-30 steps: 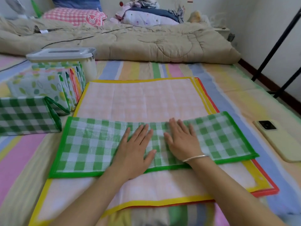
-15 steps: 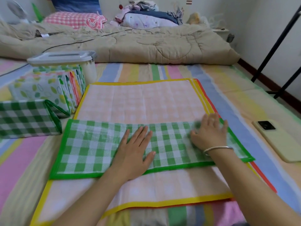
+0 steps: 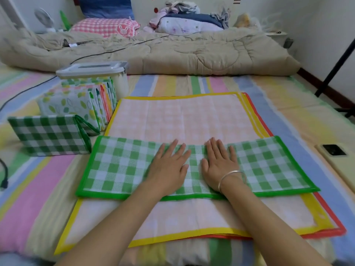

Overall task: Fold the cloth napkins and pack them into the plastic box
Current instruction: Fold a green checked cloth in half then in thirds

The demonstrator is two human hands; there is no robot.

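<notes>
The left hand (image 3: 169, 169) and right hand (image 3: 221, 167) lie flat, fingers straight, holding nothing, side by side on the green napkin (image 3: 115, 166). It is folded into a strip across a stack (image 3: 182, 120) of open napkins on the striped sheet (image 3: 34, 198). Folded napkins (image 3: 76, 106) stand at left beside the lidded box (image 3: 121, 83). A beige quilt (image 3: 192, 52) bunches behind, and a phone (image 3: 342, 166) lies at right.

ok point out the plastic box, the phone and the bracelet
plastic box (image 3: 90, 68): head view, on its lid
phone (image 3: 334, 150): head view, on its dark camera block
bracelet (image 3: 230, 172): head view, top of the silver band
</notes>
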